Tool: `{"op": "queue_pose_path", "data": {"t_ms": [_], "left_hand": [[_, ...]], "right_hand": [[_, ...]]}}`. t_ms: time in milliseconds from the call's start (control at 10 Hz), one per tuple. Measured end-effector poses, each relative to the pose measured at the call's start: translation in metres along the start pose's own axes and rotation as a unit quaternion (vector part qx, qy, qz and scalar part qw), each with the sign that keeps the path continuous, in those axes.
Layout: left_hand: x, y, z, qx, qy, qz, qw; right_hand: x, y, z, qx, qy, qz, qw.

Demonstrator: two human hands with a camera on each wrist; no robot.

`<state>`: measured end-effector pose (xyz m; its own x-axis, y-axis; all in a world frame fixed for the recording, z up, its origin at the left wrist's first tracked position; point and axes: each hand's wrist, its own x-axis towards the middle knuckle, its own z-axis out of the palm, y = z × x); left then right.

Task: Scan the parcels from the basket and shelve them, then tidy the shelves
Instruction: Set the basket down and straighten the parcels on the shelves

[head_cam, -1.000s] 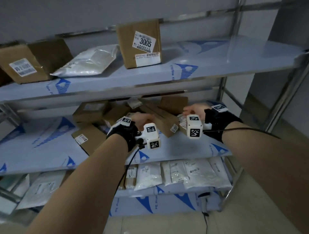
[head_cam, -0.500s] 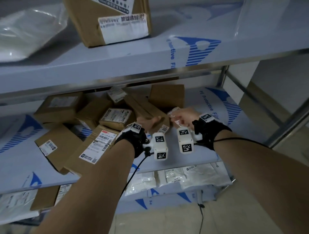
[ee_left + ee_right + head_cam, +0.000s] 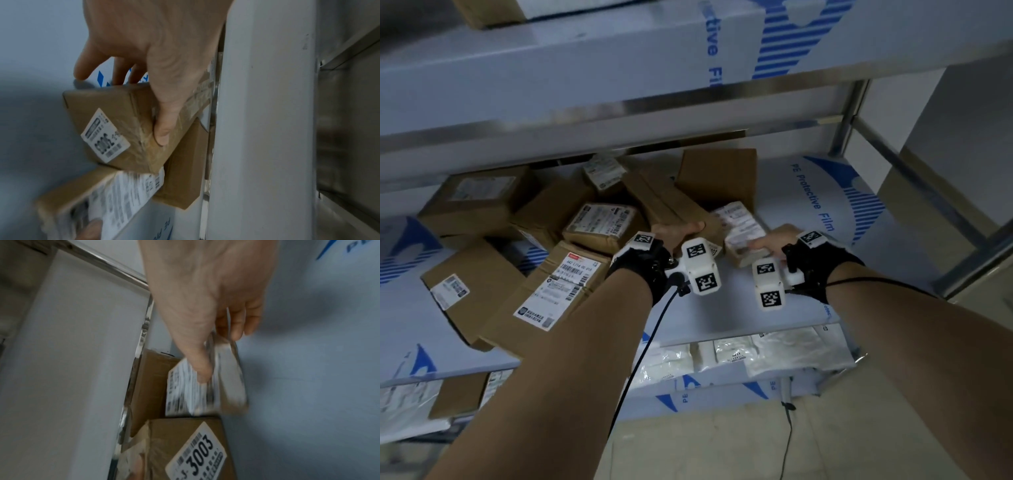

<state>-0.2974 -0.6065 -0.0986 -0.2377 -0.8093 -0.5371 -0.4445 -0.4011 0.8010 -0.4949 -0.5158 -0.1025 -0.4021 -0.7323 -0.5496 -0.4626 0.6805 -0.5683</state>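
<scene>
On the middle shelf my left hand grips the near end of a long brown box that lies tilted on the pile. In the left wrist view the thumb presses its taped side and the fingers curl behind the long brown box. My right hand pinches a small parcel with a white label, just right of the long box. In the right wrist view the thumb lies on the label of the small parcel, which is blurred.
Several brown boxes lie jumbled on the shelf's left half. A box labelled 3003 sits beside the small parcel. The upper shelf's edge hangs close overhead. White bags fill the lower shelf. A steel post stands right.
The view has dropped and closed in on the middle shelf. Both hands stay on the same two parcels and have shifted slightly toward the shelf's front.
</scene>
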Motion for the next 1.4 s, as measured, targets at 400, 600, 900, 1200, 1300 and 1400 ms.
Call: {"op": "queue_pose_path", "data": {"t_ms": [400,600,900,1200,1300,1400], "left_hand": [[-0.048,-0.007,0.004,-0.001,-0.074,-0.031,0.997],[-0.097,-0.016,0.025,0.038,-0.059,0.007,0.998],[-0.109,-0.022,0.029,0.110,-0.071,-0.001,0.991],[-0.092,0.012,0.019,0.167,0.044,0.023,0.985],[-0.077,0.043,0.013,0.162,0.078,0.087,0.980],[-0.059,0.069,0.011,0.191,0.084,0.133,0.969]], "right_hand": [[-0.033,0.027,-0.003,0.324,-0.014,0.005,0.946],[-0.061,0.061,-0.025,0.187,0.001,0.026,0.982],[-0.084,0.078,-0.028,0.093,0.035,0.013,0.995],[-0.067,0.066,-0.044,0.195,0.041,-0.015,0.980],[-0.051,0.046,-0.061,0.230,0.049,-0.046,0.971],[-0.027,0.026,-0.072,0.243,0.017,-0.068,0.967]]}}
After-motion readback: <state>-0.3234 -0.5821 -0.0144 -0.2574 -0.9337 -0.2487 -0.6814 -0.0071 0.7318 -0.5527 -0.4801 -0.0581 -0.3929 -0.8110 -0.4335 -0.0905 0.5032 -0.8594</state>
